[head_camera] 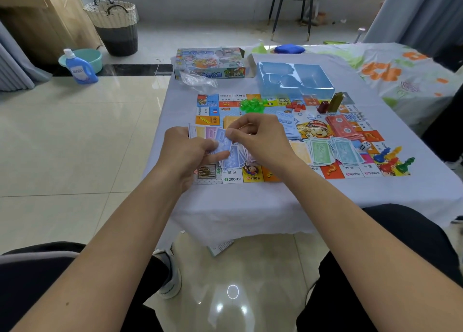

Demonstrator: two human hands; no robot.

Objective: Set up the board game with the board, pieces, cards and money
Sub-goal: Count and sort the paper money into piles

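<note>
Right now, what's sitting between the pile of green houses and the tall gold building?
In the head view, a heap of little red houses lies on the board between the green houses and the gold building, with a dark red block beside the building.

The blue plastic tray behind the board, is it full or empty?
Empty: the blue plastic tray shows only bare compartments; the pieces and money lie out on the board.

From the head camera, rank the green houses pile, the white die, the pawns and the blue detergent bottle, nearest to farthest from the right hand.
Measured from the right hand in the head view:
1. Green houses pile, just beyond it on the board's far side.
2. White die, to its right on the board.
3. Pawns, at the board's right near corner.
4. Blue detergent bottle, on the floor, far left.
</note>
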